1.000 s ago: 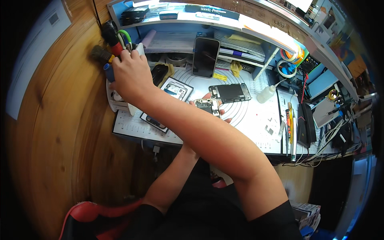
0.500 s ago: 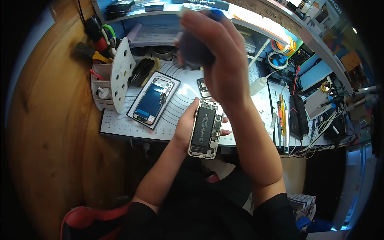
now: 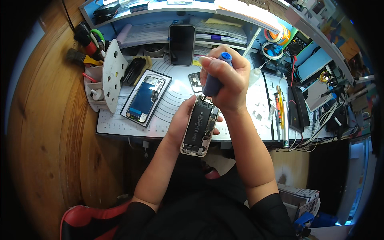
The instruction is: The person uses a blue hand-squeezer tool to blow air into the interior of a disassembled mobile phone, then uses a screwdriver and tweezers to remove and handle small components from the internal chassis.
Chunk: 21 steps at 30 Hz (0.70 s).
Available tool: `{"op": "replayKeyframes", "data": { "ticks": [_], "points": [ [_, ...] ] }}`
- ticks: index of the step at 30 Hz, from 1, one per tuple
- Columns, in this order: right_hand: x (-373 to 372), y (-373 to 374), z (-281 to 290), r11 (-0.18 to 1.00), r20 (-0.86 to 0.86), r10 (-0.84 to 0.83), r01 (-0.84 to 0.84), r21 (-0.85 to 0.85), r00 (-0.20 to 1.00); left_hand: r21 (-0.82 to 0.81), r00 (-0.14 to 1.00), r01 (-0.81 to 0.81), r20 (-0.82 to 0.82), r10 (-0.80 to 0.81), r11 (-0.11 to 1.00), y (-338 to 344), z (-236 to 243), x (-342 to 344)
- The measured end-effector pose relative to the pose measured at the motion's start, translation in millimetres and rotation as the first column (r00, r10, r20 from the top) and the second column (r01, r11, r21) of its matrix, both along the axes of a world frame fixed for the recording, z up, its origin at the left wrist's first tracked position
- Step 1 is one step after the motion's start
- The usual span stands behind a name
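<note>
My left hand (image 3: 178, 123) is closed around an opened phone (image 3: 199, 129), thumb along one edge and fingertips showing at the other. Its black battery and circuit board face up, over the table's near edge. My right hand (image 3: 234, 83) grips a screwdriver (image 3: 212, 85) with a dark blue handle, held nearly upright. The screwdriver's tip is at the phone's top end; whether it sits in a screw is too small to tell. Left of the phone, a detached phone screen (image 3: 145, 98) lies in a shallow dark-edged tray. Beyond my hands lies a small phone part (image 3: 195, 82).
A dark-screened phone (image 3: 182, 45) leans upright at the back. On the left stands a white tool holder (image 3: 108, 80) with a brush and pliers. Pens and slim tools (image 3: 283, 114), a squeeze bottle (image 3: 255, 75), cables (image 3: 320, 124) and a multimeter (image 3: 299, 43) are on the right.
My right hand has come down from high up, bringing the screwdriver tip to the phone's top end. The upright phone at the back is now uncovered. The view has shifted slightly.
</note>
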State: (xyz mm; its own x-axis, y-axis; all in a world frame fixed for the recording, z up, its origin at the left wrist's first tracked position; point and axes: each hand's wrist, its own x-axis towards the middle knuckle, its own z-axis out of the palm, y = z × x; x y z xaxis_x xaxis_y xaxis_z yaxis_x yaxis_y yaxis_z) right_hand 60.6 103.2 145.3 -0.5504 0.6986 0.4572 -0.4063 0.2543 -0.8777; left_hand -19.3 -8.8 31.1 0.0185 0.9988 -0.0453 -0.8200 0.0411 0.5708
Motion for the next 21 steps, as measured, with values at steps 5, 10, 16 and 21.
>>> {"op": "replayKeyframes", "data": {
  "ticks": [5, 10, 16, 21],
  "points": [
    [3, 8, -4, 1.000, 0.028, 0.017, -0.017, 0.024, 0.999, -0.018, 0.984, 0.053, 0.174, -0.049, 0.998, 0, 1, 1],
    [2, 12, -11, 0.998, -0.088, -0.012, 0.006, -0.065, 0.996, -0.073, 0.981, 0.005, 0.193, 0.009, 0.997, 2, 13, 9],
    [19, 21, -15, 0.976, -0.253, -0.046, -0.010, -0.215, 0.966, 0.002, 0.988, 0.011, 0.157, -0.011, 1.000, 2, 9, 9],
    [50, 48, -37, 0.947, -0.331, 0.169, -0.247, -0.208, 0.928, 0.041, 0.982, 0.032, 0.185, -0.039, 0.999, 6, 7, 10]
  ]
}}
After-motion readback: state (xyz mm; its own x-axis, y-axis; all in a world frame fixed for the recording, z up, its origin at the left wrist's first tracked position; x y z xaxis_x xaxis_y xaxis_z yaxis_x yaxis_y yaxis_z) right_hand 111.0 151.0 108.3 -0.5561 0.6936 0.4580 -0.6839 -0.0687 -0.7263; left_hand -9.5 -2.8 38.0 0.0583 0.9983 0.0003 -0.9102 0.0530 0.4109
